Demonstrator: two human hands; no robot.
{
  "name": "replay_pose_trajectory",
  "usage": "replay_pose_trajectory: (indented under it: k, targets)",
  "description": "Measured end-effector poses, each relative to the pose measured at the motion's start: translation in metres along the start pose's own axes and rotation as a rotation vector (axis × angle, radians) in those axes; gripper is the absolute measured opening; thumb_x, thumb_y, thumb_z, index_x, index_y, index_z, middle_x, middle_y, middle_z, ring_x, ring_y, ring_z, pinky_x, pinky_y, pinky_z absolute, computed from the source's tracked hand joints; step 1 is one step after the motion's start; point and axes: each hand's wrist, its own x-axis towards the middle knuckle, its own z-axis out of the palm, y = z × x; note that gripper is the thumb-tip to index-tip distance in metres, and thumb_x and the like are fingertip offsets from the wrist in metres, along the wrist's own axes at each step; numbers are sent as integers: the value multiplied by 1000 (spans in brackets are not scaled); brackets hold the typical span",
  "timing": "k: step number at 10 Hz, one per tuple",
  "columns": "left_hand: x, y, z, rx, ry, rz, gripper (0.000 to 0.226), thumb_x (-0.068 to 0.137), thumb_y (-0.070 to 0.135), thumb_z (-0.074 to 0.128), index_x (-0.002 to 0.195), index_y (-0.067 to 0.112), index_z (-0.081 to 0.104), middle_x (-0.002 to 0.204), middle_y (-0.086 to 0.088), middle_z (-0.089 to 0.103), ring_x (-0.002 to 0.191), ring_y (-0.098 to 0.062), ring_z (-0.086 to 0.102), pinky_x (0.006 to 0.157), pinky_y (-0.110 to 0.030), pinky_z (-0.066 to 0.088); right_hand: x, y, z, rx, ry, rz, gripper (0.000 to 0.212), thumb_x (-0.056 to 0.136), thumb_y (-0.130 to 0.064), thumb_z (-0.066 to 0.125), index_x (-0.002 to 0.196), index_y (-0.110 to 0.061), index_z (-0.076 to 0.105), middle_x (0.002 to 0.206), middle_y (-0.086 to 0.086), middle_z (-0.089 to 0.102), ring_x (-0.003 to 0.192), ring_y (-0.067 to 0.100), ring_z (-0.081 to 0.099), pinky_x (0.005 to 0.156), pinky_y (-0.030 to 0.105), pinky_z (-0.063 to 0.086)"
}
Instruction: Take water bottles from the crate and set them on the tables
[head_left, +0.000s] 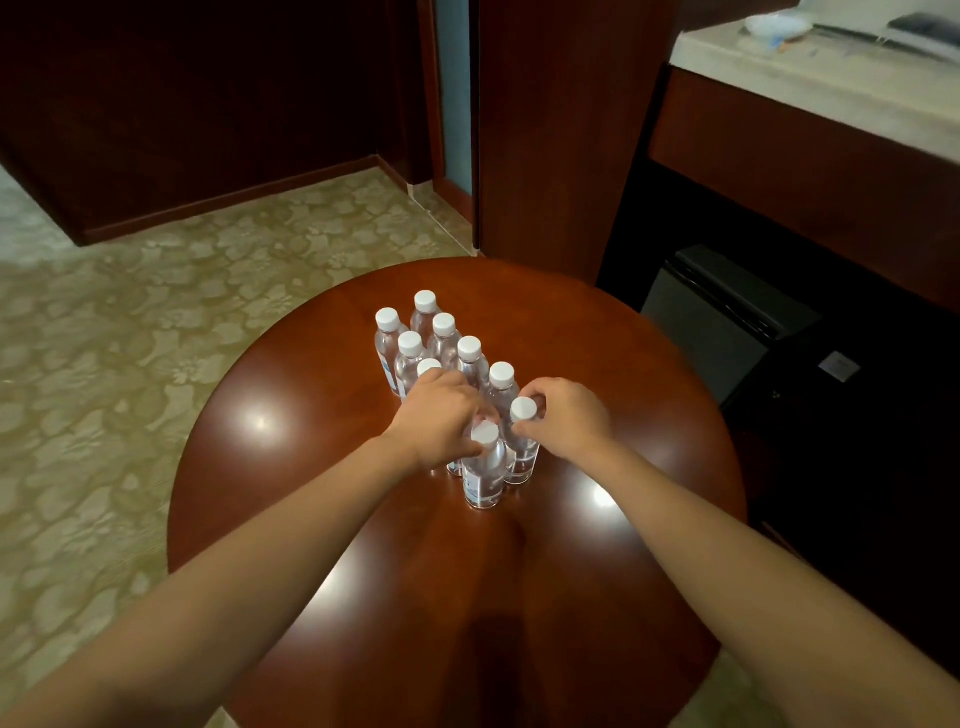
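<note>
Water bottles (444, 338) are standing upright in two close rows on a round wooden table (597, 364). The left hand (441, 415) is gripping the neck of the front bottle (483, 478) with curled fingers (474, 410), while the right hand (569, 415) is pinching the cap of the neighbouring bottle (522, 462), just beside it.

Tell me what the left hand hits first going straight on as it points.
Probably the white-capped clear plastic water bottle held by the right hand, just beyond the left hand, whose fingers grip the nearest bottle by its cap; depth is unclear.
</note>
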Motion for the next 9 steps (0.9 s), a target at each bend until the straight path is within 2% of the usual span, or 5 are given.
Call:
replay_pose_trajectory:
  k: [2, 3, 5, 7, 9]
  targets:
    - [-1, -4, -2, -4, -10, 20, 42, 77, 41, 75, 118, 32, 69, 106, 10, 68, 103, -16, 48, 88, -32, 28, -7, -5, 2, -3, -17, 38, 37, 76, -33, 77, 112, -30, 65, 113, -7, 67, 102, 20, 62, 74, 31, 49]
    - [-1, -5, 2, 0, 12, 16, 40, 76, 42, 75, 114, 32, 71, 102, 9, 68, 100, -17, 49, 86, -33, 30, -13, -3, 3, -4, -43, 63, 54, 77, -31, 77, 127, -32, 57, 126, -5, 62, 113, 21, 59, 84, 33, 49]
    - [-1, -5, 5, 18, 39, 36, 35, 81, 45, 72, 115, 34, 69, 109, 9, 69, 106, -18, 50, 87, -34, 33, -36, -2, 11, 100, 3, 156, 71, 81, -27, 74, 145, -30, 43, 141, -3, 52, 122, 20, 56, 96, 40, 51]
    - [-7, -8, 19, -11, 63, 106, 43, 88, 50, 64, 129, 37, 60, 123, 10, 64, 111, -16, 50, 95, -34, 36, -69, -6, 25, 238, 90, 308, 66, 89, -30, 67, 149, -27, 39, 140, 0, 51, 121, 16, 56, 96, 33, 48]
    - [-31, -25, 18, -23, 105, 199, 60, 89, 44, 64, 144, 30, 45, 131, 4, 58, 119, -20, 48, 99, -34, 33, -107, -26, 52, 306, 180, 432, 66, 87, -28, 69, 147, -24, 42, 137, 3, 54, 123, 16, 56, 102, 36, 46]
